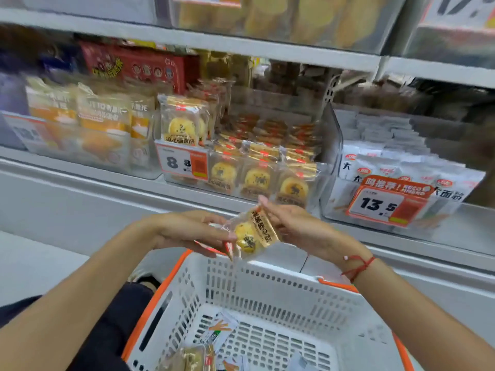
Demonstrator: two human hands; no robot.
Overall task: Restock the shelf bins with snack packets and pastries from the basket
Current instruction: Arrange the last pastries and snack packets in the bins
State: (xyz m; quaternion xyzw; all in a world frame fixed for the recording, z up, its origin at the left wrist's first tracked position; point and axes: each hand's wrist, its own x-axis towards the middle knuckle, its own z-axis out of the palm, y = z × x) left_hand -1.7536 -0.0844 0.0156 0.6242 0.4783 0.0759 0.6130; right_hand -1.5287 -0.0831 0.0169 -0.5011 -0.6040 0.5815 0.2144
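Head view, frame centre: left hand [187, 231] and right hand [297, 226] each have a narrow grip on opposite edges of one clear-wrapped yellow round pastry packet with gold label strip [250, 234], held above the white slotted plastic basket with orange rim [267, 285], probably to orient it for the clear plastic shelf bin of matching pastries [267, 178] just above. Bin tag reads "8.8"; right tag "13.5".
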